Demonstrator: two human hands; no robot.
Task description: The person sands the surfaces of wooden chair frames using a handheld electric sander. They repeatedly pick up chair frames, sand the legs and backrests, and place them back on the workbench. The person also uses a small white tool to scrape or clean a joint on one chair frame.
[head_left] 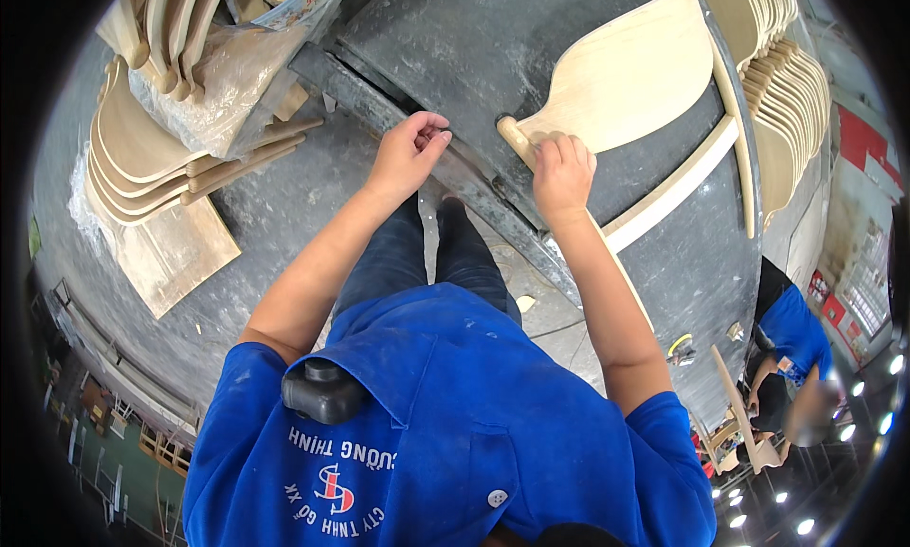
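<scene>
The right hand (562, 173) has its fingers curled down onto the handle of a pale wooden paddle board (621, 78) lying flat on the grey bench (474, 45). The left hand (409, 154) pinches narrow at the bench's metal edge rail (398, 111), and I cannot tell whether it holds anything. The handle overhangs that edge, so a slack grip could tip the board off. A wooden strip (678, 187) crowds the right; the far bench is open.

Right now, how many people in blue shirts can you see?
2: the person wearing the camera, at the dark workbench with the right hand on a wooden paddle-shaped piece, and a co-worker at lower right. Others may be hidden.
</scene>
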